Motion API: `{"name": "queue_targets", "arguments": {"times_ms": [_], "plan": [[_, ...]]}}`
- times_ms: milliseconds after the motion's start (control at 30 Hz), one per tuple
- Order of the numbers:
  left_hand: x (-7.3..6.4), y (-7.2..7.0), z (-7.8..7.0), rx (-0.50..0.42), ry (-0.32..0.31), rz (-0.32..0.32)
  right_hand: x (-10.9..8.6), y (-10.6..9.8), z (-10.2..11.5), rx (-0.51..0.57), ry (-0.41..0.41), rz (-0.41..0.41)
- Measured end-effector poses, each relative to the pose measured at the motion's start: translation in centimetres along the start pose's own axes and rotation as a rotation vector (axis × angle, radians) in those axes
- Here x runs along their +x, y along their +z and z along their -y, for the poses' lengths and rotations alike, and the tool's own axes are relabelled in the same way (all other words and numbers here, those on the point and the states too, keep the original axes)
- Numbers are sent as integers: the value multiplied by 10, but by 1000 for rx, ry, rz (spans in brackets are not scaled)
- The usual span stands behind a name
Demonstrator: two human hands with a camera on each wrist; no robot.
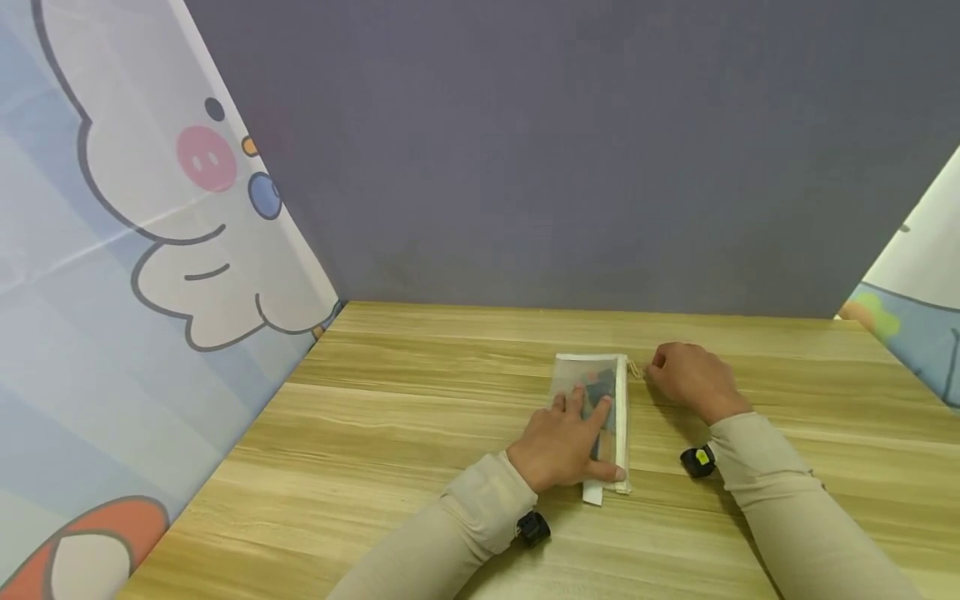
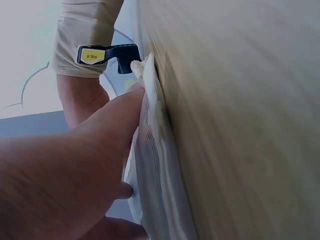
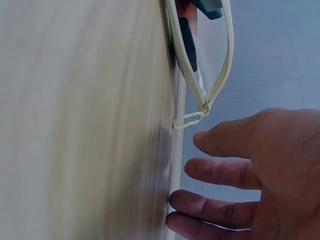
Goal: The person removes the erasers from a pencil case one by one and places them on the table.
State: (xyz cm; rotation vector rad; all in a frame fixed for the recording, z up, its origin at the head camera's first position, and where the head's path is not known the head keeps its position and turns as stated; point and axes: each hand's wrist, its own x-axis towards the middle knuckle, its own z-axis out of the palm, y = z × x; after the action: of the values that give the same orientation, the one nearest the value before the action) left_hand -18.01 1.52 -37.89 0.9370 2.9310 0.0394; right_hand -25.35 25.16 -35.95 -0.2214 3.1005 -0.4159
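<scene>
On the wood-grain surface (image 1: 420, 417), the left grip (image 1: 558, 442) lies on top of the clear zip pouch (image 1: 576, 369) with its fingers spread toward the far side; it presses the pouch and pinches nothing. The pouch lies flat, right of the surface's middle, with its long axis running near to far. A white strip (image 1: 592, 493) projects from its near end. The cream zipper band (image 1: 622, 417) forms the right-hand long edge, parallel to that axis; the left thumb reaches across to the near part of this band. The right wrist view shows the two zipper edges parted, with dark items (image 3: 188, 44) visible between them; what these items are cannot be told. The edges meet at the far right corner, where a cord pull loop (image 1: 635, 369) hangs out to the right. The governing relation is located here: the loop is just left of the right grip (image 1: 693, 379), which is the nearer of the two, while the zipper band extends from the loop toward the near side. The fingers of the right grip are separate and relaxed, with the thumb tip closest to the loop; a gap is visible between them, and the right grip holds nothing.
</scene>
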Motion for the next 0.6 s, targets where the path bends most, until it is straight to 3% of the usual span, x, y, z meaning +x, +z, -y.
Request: {"name": "queue_targets", "arguments": {"times_ms": [600], "plan": [[10, -1, 2, 15, -6, -9, -16, 7, 2, 76, -126, 43]]}}
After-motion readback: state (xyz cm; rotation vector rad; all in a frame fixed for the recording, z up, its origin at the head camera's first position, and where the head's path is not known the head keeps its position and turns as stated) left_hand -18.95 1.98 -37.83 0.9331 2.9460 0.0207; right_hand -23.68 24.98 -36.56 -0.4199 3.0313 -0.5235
